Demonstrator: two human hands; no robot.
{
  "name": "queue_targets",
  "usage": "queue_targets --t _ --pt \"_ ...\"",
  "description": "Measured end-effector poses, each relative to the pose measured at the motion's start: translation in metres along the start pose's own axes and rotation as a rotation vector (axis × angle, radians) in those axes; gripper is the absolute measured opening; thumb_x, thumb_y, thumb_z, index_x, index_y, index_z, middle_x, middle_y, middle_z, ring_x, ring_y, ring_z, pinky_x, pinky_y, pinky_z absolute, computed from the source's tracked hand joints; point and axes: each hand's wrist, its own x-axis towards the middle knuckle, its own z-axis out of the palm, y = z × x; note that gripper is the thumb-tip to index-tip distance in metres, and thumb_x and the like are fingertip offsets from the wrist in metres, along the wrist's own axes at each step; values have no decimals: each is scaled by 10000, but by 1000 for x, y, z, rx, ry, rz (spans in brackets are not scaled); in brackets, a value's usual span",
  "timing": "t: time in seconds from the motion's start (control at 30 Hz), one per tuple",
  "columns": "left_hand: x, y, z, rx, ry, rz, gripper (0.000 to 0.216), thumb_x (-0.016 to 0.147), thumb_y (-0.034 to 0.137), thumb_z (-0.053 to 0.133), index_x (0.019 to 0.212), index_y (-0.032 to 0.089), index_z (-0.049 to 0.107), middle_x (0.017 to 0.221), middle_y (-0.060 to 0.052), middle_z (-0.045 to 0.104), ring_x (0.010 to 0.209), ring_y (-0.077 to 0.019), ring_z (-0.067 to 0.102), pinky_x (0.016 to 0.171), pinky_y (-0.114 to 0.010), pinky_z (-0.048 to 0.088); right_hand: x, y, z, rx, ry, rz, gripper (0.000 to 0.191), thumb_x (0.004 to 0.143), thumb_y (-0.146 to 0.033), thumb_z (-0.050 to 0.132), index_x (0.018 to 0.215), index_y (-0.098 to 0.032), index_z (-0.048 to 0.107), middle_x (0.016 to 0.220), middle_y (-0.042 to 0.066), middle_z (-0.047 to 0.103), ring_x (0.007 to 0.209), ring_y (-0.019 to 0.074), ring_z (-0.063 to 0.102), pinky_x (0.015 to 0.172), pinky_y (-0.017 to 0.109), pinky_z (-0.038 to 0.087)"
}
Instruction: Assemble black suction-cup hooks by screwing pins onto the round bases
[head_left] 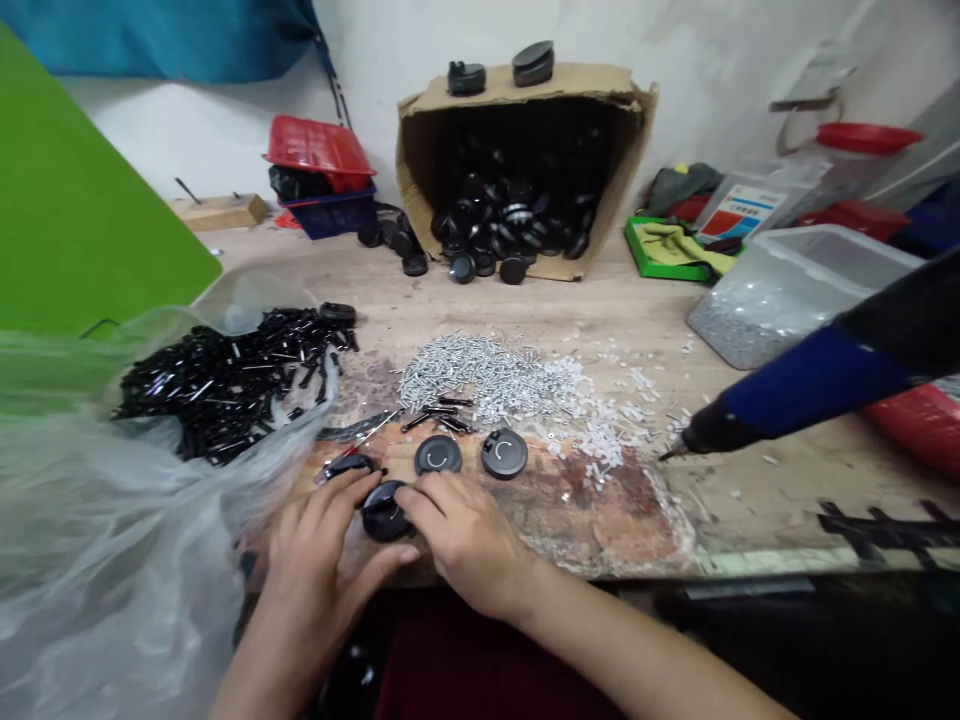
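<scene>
Fingers of the left hand and right hand close on a round, glossy black plastic-looking disc

It sits left of centre in the lower part of the frame, at the near edge of a worn wooden tabletop. The left fingertips are at its upper left edge, with that thumb stretched out just below; the right fingertips press its right side. Whether it rests on the wood or is lifted slightly cannot be told.

The disc looks light and stiff, unlikely to bend or break under finger pressure, though its smooth top could slip. Its rim seems the surest hold, taken from opposite sides.

Just beyond lie two matching dark discs with pale curved marks, one on the left and one on the right.

At left, a clear plastic bag spreads open around a pile of slim, shiny black pieces. At upper centre, a brown cardboard box on its side holds many round black parts. At right, a translucent plastic tub contains small greyish bits; behind it, a shallow green tray bears a yellowish cloth.
</scene>
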Motion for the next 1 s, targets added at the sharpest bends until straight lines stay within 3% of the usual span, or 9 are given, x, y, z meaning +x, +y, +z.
queue_targets --t 0.13,0.27,0.4,0.5,0.73,1.0 --pt "44 32 -16 -145 -35 117 309 872 397 498 1121 223 552 1152 -97 612 1118 -274 519 947 -427 394 -10 16 -20 -11 180 -3 259 952 -181 368 1077 -114 584 902 84 622 852 189 541 771 315 454" --pt "99 57 -12 -161 -221 155 288 905 375 427 1017 193 619 1029 -80 663 986 -239 584 878 -374 442 -24 43 -36 -88 291 175 254 931 -128 382 1014 -120 621 866 84 633 821 188 549 733 312 454" --pt "151 48 10 17 -289 221 304 905 304 397 1017 165 644 991 -105 674 926 -240 605 841 -361 449 -33 68 -49 -255 176 490 273 899 -69 392 1041 -135 616 947 103 614 897 211 542 779 327 450" --pt "176 31 31 111 -371 257 263 863 236 435 945 154 671 921 -115 686 870 -234 620 791 -335 457 -27 84 -57 -339 85 628 296 860 -18 394 1028 -127 611 1007 138 583 940 239 513 772 342 436" --pt "186 19 52 167 -416 307 230 830 178 442 852 182 671 874 -93 682 856 -211 611 784 -287 437 -4 128 -66 -392 -63 774 218 812 -39 472 806 -159 653 889 125 619 862 230 544 713 319 391" --pt "191 19 50 159 -438 349 162 784 125 468 804 173 622 836 -100 673 829 -225 604 758 -300 425 -22 166 -75 -304 -129 795 109 813 -115 563 844 -154 660 894 95 665 813 179 591 698 256 380"
